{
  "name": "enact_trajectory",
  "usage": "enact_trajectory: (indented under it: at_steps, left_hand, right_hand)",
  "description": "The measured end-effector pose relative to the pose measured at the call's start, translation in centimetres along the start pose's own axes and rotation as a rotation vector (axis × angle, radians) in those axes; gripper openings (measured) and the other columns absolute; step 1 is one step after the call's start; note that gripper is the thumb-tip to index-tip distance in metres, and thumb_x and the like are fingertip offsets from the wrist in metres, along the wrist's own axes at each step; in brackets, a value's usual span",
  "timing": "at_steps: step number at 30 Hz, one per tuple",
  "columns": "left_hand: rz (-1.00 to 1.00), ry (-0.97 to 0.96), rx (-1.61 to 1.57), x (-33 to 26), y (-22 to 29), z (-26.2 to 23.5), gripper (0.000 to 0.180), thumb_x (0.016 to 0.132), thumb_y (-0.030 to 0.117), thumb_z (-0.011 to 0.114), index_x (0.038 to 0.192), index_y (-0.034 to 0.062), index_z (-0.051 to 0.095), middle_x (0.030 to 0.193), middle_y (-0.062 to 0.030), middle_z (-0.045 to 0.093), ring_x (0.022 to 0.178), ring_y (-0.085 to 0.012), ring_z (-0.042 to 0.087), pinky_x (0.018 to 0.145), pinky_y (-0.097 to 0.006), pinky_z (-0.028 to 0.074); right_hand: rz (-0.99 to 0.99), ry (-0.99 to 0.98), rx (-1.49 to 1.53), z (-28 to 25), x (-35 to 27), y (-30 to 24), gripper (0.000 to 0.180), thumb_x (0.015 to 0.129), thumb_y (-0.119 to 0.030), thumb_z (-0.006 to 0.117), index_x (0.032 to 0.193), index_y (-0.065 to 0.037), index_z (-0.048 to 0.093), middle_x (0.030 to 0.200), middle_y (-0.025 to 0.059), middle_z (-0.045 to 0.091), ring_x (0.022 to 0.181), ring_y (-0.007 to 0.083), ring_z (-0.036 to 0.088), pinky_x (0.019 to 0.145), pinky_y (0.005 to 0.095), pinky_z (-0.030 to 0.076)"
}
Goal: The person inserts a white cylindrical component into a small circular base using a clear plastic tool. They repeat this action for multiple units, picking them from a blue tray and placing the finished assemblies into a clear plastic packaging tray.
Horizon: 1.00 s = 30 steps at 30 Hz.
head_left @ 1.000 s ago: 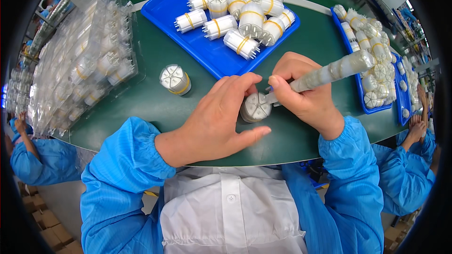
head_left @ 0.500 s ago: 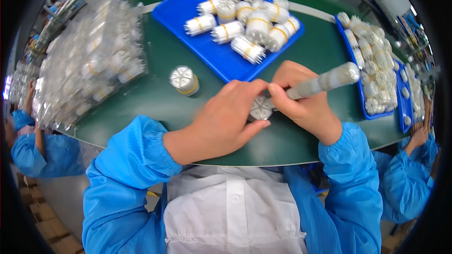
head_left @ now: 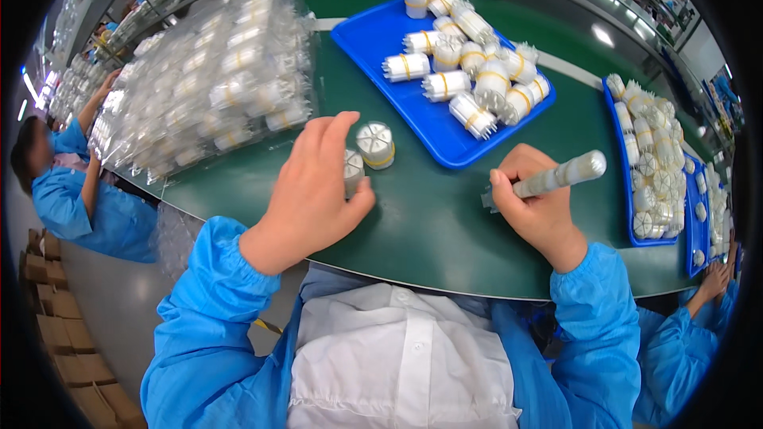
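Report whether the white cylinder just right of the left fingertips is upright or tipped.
Upright: the cylinder stands on the green tabletop, segmented face up, yellow band around its lower side.

- Left forearm: blue-sleeved, angled upward from the lower edge.
- Left hand: back upward, fingers reaching forward, thumb spread apart.
- Right forearm: blue-sleeved, nearly vertical in view.
- Right hand: fingers curled in a pen-like grip, well apart from the left.

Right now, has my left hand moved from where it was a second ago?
Yes. Judged against the blue tray, your left hand has moved left and is now next to the upright cylinder with the yellow band.
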<state>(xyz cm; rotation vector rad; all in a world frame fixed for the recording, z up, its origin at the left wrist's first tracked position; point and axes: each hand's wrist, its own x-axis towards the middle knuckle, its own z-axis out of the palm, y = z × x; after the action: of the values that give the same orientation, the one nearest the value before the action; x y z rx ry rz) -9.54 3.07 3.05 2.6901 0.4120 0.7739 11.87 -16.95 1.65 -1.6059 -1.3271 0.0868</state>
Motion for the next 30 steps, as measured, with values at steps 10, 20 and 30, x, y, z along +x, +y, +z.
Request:
enact_trajectory:
  at_steps: [10,20,30]
  left_hand:
    - [0.151,0.042,0.166,2.5,-1.4,1.0,0.04,0.087,0.023,0.078,0.115,0.0003,0.061,0.097,-0.0156,0.06,0.091,-0.0346,0.063,0.076,-0.043,0.054]
    - [-0.005,0.283,0.189,13.7,-6.0,-12.2,0.036,0.095,0.03,0.073,0.118,0.0032,0.067,0.091,-0.0096,0.065,0.081,-0.019,0.063,0.072,-0.035,0.052]
    - [0.15,-0.021,1.125,24.7,-22.5,-10.7,0.037,0.099,0.036,0.062,0.108,0.0005,0.069,0.102,-0.0195,0.067,0.098,-0.0402,0.067,0.089,-0.051,0.055]
  right_hand:
    - [0.055,-0.004,-0.058,-0.1,-0.4,1.2,0.019,0.086,-0.003,0.073,0.07,-0.003,0.061,0.069,0.0063,0.058,0.058,0.018,0.055,0.052,0.0339,0.039]
    - [-0.018,-0.026,-0.098,0.0,-0.7,0.6,0.017,0.082,-0.001,0.075,0.071,-0.002,0.062,0.068,0.0093,0.059,0.057,0.023,0.057,0.05,0.0365,0.041]
    - [-0.047,-0.031,-0.144,0.0,-0.2,1.3,0.017,0.08,-0.001,0.076,0.071,-0.003,0.061,0.067,0.0096,0.058,0.053,0.026,0.056,0.047,0.0384,0.041]
